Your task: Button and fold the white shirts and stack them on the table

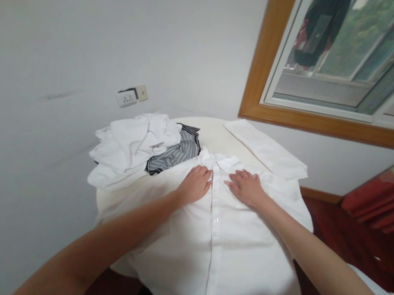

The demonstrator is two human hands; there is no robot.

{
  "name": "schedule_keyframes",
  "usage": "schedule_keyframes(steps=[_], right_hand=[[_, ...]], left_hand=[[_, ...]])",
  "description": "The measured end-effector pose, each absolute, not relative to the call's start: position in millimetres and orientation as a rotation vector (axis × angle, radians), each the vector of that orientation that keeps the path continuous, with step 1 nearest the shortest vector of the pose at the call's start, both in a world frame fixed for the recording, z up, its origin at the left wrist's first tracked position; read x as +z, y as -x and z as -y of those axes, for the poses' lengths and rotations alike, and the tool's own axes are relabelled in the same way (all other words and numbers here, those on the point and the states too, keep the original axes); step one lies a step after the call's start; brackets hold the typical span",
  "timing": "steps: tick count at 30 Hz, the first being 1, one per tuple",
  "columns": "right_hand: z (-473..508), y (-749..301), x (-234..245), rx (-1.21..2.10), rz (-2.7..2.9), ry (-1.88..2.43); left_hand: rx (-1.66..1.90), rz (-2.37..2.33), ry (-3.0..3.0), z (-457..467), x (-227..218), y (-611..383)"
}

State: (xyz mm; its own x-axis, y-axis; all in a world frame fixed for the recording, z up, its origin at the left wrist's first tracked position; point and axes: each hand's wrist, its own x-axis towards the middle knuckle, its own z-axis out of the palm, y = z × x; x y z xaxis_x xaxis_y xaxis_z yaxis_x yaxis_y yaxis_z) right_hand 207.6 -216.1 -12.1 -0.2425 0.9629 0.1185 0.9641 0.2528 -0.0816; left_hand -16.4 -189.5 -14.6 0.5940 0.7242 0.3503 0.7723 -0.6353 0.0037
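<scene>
Saw a pale wall (68, 37) filling the left and top of the frame, and at the centre a table (212, 135). Found the white shirt (250, 256) spread front-up over it from the centre to the bottom of the frame, draped past the near edge, apparently too long for the top. Noted a white pile (126, 141) heaped left of centre, presumably kept aside to leave room. Made out a flat white strip (269, 151) right of centre, perhaps a sleeve laid clear of the front; could not tell for sure. Spotted a striped cloth (176, 157) between pile and shirt. Saw the right hand (246, 188) open, palm down, fingers spread right of the placket (213, 275), seemingly to press the cloth flat; saw the left hand (195, 185) open too, fingers slightly bent, left of the placket, probably to steady that half, without visibly pinching any fold. Noticed last a button (216, 221) below the hands.
</scene>
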Motion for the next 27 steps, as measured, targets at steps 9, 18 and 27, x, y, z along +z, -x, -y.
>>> schedule_keyframes(steps=[9,18,27], right_hand=[[176.9,-179.7,-27.1,-0.057,2.253,1.671],[157.0,-181.4,-26.4,-0.187,2.387,1.332],[143.4,-186.2,-35.8,-0.083,2.175,1.282]], left_hand=[[-0.618,1.258,2.683,177.2,-31.7,27.9],[-0.376,1.174,2.811,170.1,-34.0,30.5],[-0.330,1.207,2.735,168.0,-16.3,13.9]])
